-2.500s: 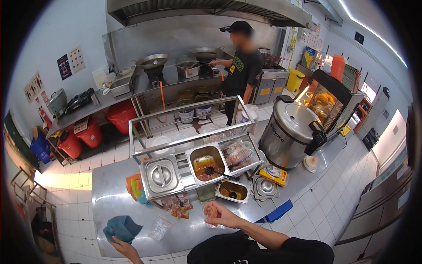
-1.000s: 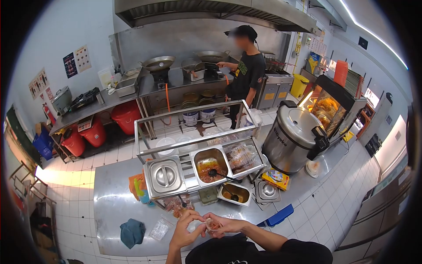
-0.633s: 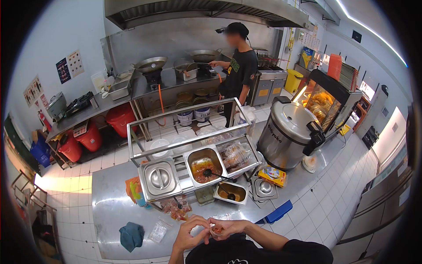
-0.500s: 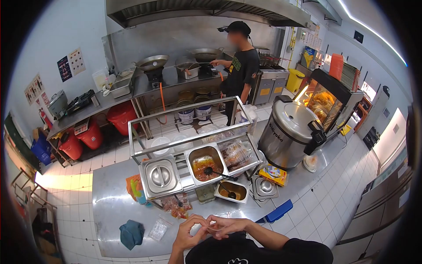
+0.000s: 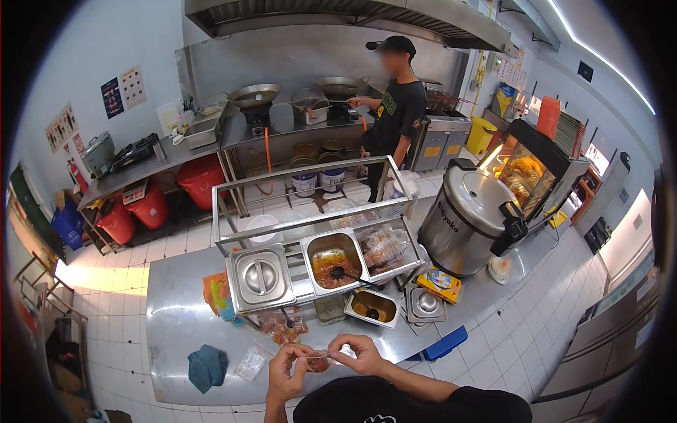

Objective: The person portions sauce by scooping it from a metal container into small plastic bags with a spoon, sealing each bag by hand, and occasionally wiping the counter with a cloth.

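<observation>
My left hand [image 5: 288,370] and my right hand [image 5: 358,354] pinch opposite sides of the rim of a small clear cup [image 5: 318,362] with reddish contents, held near my body at the counter's front edge. A crumpled teal cloth [image 5: 207,368] lies to the left on the steel counter [image 5: 173,317]. Between the cloth and my left hand lies a clear plastic bag [image 5: 251,362]. Bags with red contents [image 5: 283,330] sit just beyond my hands. Farther back, a steel pan of reddish food [image 5: 333,262] has a black ladle in it.
A lidded steel pan [image 5: 261,277] stands left in the rack. Right of my hands are a smaller pan [image 5: 373,307], a blue object [image 5: 446,342], a yellow pack [image 5: 438,285] and a large cooker [image 5: 469,218]. Another person [image 5: 396,113] stands at the stove with woks [image 5: 253,96].
The teal cloth, in my left hand in the oldest frame, now lies on the counter. My left hand has joined my right at the cup, and both hands now grip its rim from the sides.
</observation>
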Motion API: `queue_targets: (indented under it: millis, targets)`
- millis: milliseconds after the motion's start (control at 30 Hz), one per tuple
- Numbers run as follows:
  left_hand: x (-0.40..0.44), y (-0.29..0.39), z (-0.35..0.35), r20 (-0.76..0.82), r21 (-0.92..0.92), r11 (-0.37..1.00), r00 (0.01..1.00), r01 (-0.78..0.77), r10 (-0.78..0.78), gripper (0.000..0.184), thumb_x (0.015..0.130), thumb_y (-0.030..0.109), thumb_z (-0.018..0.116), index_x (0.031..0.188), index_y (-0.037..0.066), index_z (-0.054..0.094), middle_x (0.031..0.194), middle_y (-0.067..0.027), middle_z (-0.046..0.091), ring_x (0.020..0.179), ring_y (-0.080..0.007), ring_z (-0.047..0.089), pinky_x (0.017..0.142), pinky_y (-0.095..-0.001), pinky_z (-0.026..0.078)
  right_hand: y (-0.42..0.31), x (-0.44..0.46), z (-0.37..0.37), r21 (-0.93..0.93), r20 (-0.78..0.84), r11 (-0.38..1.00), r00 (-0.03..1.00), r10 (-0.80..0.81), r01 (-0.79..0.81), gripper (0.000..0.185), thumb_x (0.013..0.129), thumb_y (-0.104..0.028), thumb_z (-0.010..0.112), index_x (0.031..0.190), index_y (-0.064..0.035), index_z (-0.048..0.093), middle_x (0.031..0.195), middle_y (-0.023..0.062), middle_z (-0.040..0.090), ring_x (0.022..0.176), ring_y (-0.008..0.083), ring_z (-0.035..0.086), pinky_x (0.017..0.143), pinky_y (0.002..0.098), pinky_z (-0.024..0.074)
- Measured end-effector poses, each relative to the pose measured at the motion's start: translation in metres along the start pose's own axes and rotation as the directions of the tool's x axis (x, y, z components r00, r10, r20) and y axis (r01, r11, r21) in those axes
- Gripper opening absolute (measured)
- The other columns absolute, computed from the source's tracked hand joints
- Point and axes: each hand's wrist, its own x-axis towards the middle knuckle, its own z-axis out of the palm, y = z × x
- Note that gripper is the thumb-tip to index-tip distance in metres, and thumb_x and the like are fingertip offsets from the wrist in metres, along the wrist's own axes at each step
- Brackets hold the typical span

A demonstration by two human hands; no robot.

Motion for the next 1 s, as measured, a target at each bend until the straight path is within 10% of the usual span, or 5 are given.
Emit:
queue_targets:
  millis: [133,1000]
  targets:
    - [0.001,-0.004,0.015,-0.057,-0.232,0.972,0.997,0.041,-0.055,0.005,0.099,-0.001,0.059,0.103,-0.002,0.058,0.105,-0.0148,0.068,0.096,-0.0176,0.067,0.084,-0.0303,0.056,-0.007,-0.001,-0.004,0.029,0.012,0.999,1.0,0.018,-0.018,0.005,0.095,0.0,0.068,0.099,0.0013,0.068,0.097,0.0096,0.068,0.091,0.0167,0.063,0.084,0.0315,0.0481]
    - [0.005,-0.036,0.012,0.043,-0.024,1.0,0.999,-0.011,0.012,0.009,0.085,-0.005,0.074,0.094,-0.005,0.072,0.094,-0.0145,0.074,0.088,-0.0192,0.071,0.082,-0.0298,0.055,0.0,-0.005,-0.012,-0.025,-0.036,1.0,0.999,-0.005,0.004,0.006,0.093,-0.006,0.07,0.094,-0.0014,0.066,0.096,0.0067,0.064,0.085,0.0132,0.059,0.077,0.0279,0.0465]
